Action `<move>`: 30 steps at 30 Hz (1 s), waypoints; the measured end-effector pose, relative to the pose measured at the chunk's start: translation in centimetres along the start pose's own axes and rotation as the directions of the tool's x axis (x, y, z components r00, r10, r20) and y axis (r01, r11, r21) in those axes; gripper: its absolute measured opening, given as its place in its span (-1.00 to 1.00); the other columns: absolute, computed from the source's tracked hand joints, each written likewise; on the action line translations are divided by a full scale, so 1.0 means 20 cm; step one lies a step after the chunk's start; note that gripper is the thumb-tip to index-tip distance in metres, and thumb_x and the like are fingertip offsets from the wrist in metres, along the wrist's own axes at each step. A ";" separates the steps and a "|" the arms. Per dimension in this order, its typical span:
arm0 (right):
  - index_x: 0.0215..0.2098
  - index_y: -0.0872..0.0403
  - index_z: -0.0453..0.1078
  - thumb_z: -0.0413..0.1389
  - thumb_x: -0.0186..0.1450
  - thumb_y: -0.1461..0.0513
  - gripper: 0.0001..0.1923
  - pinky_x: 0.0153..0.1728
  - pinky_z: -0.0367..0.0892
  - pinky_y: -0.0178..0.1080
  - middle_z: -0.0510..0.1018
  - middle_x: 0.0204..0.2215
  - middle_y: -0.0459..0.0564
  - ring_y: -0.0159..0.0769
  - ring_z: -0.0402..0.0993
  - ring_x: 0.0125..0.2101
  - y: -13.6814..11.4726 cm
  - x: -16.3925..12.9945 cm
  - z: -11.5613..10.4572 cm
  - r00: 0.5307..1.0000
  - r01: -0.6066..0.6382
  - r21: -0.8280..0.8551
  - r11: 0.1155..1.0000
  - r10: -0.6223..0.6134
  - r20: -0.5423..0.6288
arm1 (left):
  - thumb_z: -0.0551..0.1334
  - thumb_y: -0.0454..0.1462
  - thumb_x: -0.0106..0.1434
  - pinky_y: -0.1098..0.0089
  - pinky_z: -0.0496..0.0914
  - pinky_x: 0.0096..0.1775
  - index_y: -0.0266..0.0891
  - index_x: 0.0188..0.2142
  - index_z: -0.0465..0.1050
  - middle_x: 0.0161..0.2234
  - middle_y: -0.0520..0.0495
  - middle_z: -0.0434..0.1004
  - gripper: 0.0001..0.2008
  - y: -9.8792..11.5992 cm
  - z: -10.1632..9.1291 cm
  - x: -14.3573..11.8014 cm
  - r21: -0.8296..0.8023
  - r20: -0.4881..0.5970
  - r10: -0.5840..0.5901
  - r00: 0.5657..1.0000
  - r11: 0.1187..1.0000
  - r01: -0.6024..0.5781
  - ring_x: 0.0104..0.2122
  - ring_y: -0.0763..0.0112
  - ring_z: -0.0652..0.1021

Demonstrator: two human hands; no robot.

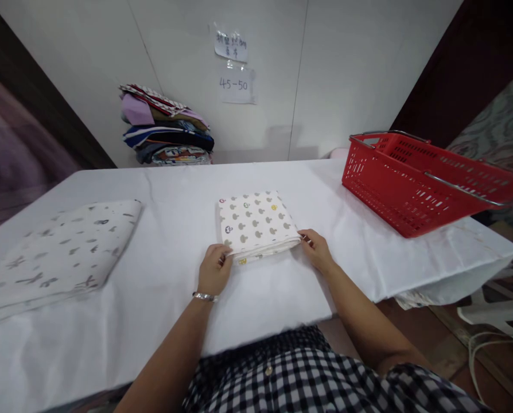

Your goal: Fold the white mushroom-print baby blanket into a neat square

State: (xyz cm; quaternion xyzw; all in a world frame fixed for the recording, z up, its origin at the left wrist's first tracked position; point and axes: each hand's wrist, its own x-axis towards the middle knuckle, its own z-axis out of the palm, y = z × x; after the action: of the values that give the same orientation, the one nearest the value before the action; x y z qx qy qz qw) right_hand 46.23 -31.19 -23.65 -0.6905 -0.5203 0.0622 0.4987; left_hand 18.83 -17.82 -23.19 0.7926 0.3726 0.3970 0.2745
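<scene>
A folded white cloth with a grey mushroom-like print and a few yellow marks lies flat on the table in front of me. My left hand pinches its near left corner, a bracelet on the wrist. At the near right corner, my right hand has thumb and fingers closed on the edge. Several layers show along the near side of the fold. Farther left lies a second, larger folded white cloth with a dark leaf-like print, touched by neither hand.
A red plastic basket with metal handles stands at the table's right end. Folded fabrics are stacked at the back left against the wall. A white tablecloth covers the table. Two paper notes are taped to the wall.
</scene>
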 end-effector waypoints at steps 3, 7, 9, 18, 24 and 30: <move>-0.13 0.01 0.37 0.00 0.16 0.25 -0.70 -0.54 0.21 -0.34 0.44 -0.28 -0.04 -0.36 0.35 -0.39 -0.02 -0.01 -0.01 0.998 0.031 -0.034 0.999 -0.029 0.059 | 0.20 -0.19 0.12 0.45 0.41 -0.41 -0.19 -0.28 0.43 -0.18 -0.05 0.36 -0.82 0.00 0.00 -0.01 -0.011 0.015 0.009 1.000 1.000 -0.008 -0.49 0.55 0.41; -0.12 0.01 0.37 0.04 0.19 0.20 -0.72 -0.48 0.26 -0.32 0.43 -0.32 -0.05 -0.36 0.35 -0.39 -0.03 -0.01 -0.01 0.998 0.049 -0.064 0.997 -0.046 0.046 | 0.23 -0.19 0.09 0.44 0.42 -0.40 -0.18 -0.26 0.44 -0.16 -0.05 0.36 -0.80 -0.01 0.02 -0.01 0.037 0.017 0.014 1.000 0.999 -0.015 -0.47 0.54 0.41; -0.13 0.02 0.38 0.03 0.21 0.19 -0.74 -0.47 0.27 -0.32 0.43 -0.33 -0.06 -0.36 0.35 -0.40 -0.02 0.00 -0.01 0.998 0.051 -0.063 0.997 -0.049 0.032 | 0.22 -0.20 0.11 0.43 0.42 -0.37 -0.18 -0.27 0.44 -0.17 -0.05 0.35 -0.81 -0.02 0.02 -0.01 0.043 0.018 0.007 1.000 0.999 -0.008 -0.46 0.53 0.42; -0.17 0.00 0.36 -0.07 0.27 0.23 -0.78 -0.40 0.26 -0.29 0.43 -0.36 -0.06 -0.34 0.34 -0.40 -0.05 0.01 0.00 0.999 0.042 -0.177 0.983 -0.047 -0.025 | 0.16 -0.24 0.17 0.46 0.40 -0.37 -0.19 -0.34 0.44 -0.24 -0.04 0.38 -0.88 -0.01 0.02 0.01 0.043 -0.008 0.021 1.000 0.999 -0.020 -0.46 0.53 0.41; -0.22 0.01 0.36 -0.05 0.23 0.25 -0.80 -0.41 0.26 -0.30 0.41 -0.33 -0.04 -0.34 0.35 -0.39 -0.07 0.01 0.00 0.999 0.052 -0.201 0.978 -0.053 -0.003 | 0.19 -0.17 0.16 0.45 0.41 -0.36 -0.16 -0.24 0.43 -0.15 -0.05 0.38 -0.80 0.02 0.02 -0.02 0.171 -0.010 0.052 0.999 0.984 -0.050 -0.37 0.47 0.47; -0.14 0.02 0.35 0.02 0.19 0.22 -0.74 -0.40 0.28 -0.31 0.40 -0.28 -0.04 -0.35 0.35 -0.38 -0.09 -0.01 -0.01 0.996 0.081 -0.202 0.976 -0.074 0.040 | 0.25 -0.13 0.11 0.38 0.42 -0.24 -0.13 -0.11 0.38 -0.05 -0.09 0.35 -0.66 0.05 0.02 -0.03 0.333 0.070 0.099 0.993 0.936 -0.117 -0.09 0.27 0.45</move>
State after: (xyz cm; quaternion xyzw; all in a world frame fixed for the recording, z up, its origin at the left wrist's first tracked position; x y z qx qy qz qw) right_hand 45.03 -31.48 -22.33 -0.7160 -0.5585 0.0002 0.4189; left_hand 19.34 -18.96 -23.01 0.8572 0.3837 0.3209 0.1226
